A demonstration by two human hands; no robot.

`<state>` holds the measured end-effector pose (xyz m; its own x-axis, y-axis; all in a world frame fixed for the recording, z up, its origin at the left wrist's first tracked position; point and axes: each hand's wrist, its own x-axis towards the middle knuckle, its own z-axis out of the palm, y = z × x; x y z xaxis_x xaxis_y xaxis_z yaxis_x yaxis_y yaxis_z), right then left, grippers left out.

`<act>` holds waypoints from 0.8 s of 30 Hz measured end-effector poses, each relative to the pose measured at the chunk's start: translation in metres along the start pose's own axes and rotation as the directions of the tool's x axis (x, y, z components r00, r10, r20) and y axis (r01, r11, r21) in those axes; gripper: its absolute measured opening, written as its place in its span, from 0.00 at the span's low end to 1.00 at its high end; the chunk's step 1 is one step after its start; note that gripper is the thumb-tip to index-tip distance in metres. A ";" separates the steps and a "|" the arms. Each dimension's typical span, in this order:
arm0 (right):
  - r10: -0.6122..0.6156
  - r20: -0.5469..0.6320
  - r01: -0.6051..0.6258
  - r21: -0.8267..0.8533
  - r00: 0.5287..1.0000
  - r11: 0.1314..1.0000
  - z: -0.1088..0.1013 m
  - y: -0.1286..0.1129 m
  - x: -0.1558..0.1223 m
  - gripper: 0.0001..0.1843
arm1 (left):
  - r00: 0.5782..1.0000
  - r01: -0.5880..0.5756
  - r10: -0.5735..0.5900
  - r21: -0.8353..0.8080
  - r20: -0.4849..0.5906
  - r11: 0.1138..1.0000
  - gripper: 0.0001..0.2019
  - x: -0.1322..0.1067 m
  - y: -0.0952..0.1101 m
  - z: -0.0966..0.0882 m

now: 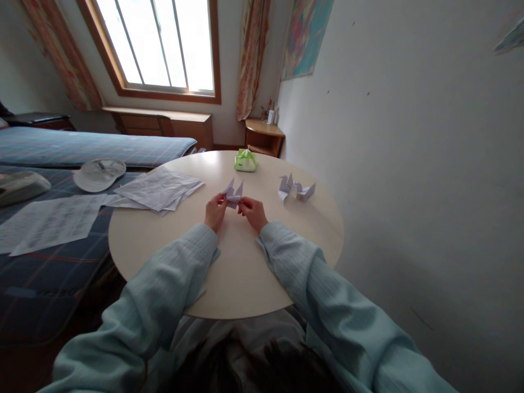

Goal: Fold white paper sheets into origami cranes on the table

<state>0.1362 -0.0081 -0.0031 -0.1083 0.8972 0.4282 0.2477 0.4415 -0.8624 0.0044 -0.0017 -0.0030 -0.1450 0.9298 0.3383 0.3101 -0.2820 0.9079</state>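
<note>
Between my two hands, over the middle of the round table, is a white folded paper crane with two points sticking up. My left hand pinches its left side, and the fingers of my right hand are closed on its right side. Fingertips partly cover the lower folds. To the right on the tabletop stand more folded paper figures, one with upright points and another lower one beside it.
A green tissue pack lies at the table's far edge. Crumpled paper sheets overlap the left edge. Printed sheets and a white cap rest on the plaid bed. A white wall rises close on the right.
</note>
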 end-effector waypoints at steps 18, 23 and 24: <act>-0.006 0.026 0.007 -0.046 1.000 0.999 -0.001 0.000 -0.001 0.13 | 0.999 0.045 -0.045 0.036 -0.008 0.998 0.16 0.000 0.002 0.000; -0.016 0.026 0.018 -0.065 1.000 0.998 -0.002 -0.003 -0.002 0.13 | 0.999 0.041 -0.041 0.049 -0.013 0.998 0.15 0.001 0.001 0.000; -0.018 0.025 0.020 -0.067 1.000 0.998 -0.002 -0.003 -0.002 0.13 | 0.999 0.041 -0.041 0.052 -0.013 0.998 0.15 0.001 0.001 0.000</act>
<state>0.1373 -0.0110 -0.0012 -0.1365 0.8890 0.4371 0.3097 0.4574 -0.8336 0.0043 -0.0014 -0.0016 -0.1697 0.9373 0.3044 0.3527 -0.2306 0.9069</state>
